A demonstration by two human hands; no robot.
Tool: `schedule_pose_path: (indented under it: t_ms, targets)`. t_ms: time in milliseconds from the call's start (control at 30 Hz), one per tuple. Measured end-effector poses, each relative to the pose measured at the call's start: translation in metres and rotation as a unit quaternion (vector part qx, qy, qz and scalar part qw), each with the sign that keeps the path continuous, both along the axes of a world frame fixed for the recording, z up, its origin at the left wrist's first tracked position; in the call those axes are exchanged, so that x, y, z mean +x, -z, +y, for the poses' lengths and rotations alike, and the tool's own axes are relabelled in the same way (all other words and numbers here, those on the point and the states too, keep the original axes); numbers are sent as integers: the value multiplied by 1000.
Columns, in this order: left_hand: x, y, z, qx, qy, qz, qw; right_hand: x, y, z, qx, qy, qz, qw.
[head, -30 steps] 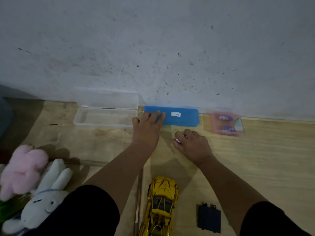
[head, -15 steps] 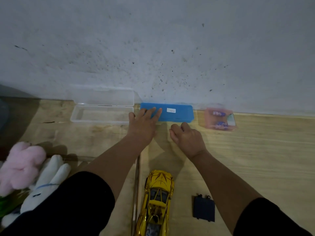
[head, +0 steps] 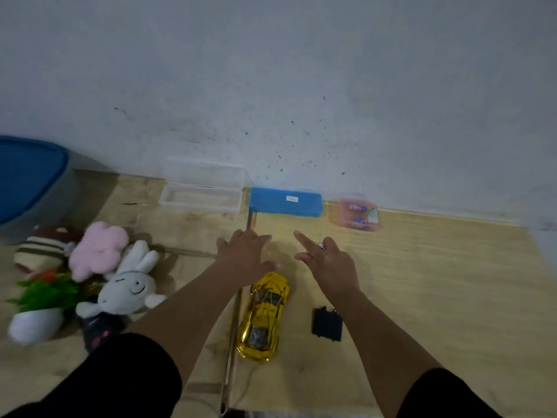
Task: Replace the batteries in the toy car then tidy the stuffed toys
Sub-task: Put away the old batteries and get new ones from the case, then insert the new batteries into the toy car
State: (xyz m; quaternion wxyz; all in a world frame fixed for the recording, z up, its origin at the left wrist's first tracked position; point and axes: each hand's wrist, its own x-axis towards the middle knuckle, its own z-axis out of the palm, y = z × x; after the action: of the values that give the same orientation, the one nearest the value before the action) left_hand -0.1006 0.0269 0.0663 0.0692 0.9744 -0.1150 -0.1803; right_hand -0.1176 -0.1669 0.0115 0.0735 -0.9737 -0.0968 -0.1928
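A shiny yellow toy car lies on the wooden floor, nose pointing to the wall. A black battery cover lies to its right. My left hand hovers palm down with fingers spread just beyond the car's nose, holding nothing. My right hand is right of it, index finger stretched out, with a small battery tucked between the other fingers. A pink clear box of batteries sits by the wall. Stuffed toys lie at the left: a pink plush, a white rabbit and a striped one.
A blue flat case and an open clear plastic box rest against the wall. A blue-lidded bin stands at far left. A green plant in a white pot is near the toys. A seam in the floor runs beside the car.
Both hands have drawn back from the blue case toward the car. My left hand has let go of the case. The view has widened, showing the bin and more toys.
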Motion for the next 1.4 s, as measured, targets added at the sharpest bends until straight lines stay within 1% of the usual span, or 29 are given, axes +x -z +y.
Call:
schedule_pose_path:
  t_ms: [133,200,300,400,467,533,633,700,800,867,967,1067,1167,1233,1300,1400]
  targets:
    - [-45,2,-12,11,-75,95,993,-27,-1,-3,8,-19,-5,1000]
    - [-64,9,-21,9,-91,118,989,-40,0,-6,15,-28,-4,999]
    - [-83,19,-30,-5,-122,94,988,-59,4,-10,22,-38,1,999]
    - [-88,23,-30,-43,-143,68,986,-69,4,-11,31,-53,8,998]
    - [-92,20,-26,-90,-134,62,985,-75,2,-9,46,-63,10,997]
    - [-96,16,-21,-160,-121,66,977,-78,-2,-8,58,-69,16,996]
    - [-101,4,-15,-270,-92,78,955,-80,-13,-6,68,-83,32,994]
    - [-101,-4,-12,-335,-86,94,933,-79,-25,-3,87,-89,44,991]
    - [-100,-16,-9,-447,-85,110,884,-72,-42,3,118,-101,55,986]
    - [-99,-24,-6,-498,-98,110,855,-67,-54,8,125,-97,61,985]
    - [-98,-36,-1,-527,-121,110,834,-58,-75,17,127,-86,90,984]
    - [-94,-41,4,-548,-131,96,821,-52,-92,27,136,-100,149,974]
    - [-87,-47,12,-555,-131,93,816,-45,-104,40,128,-119,168,970]
    - [-80,-52,19,-565,-154,100,805,-41,-106,46,132,-118,169,969]
    - [-72,-58,28,-582,-181,111,785,-37,-108,48,156,-108,177,966]
    - [-60,-61,40,-632,-207,160,729,-32,-107,49,168,-88,198,962]
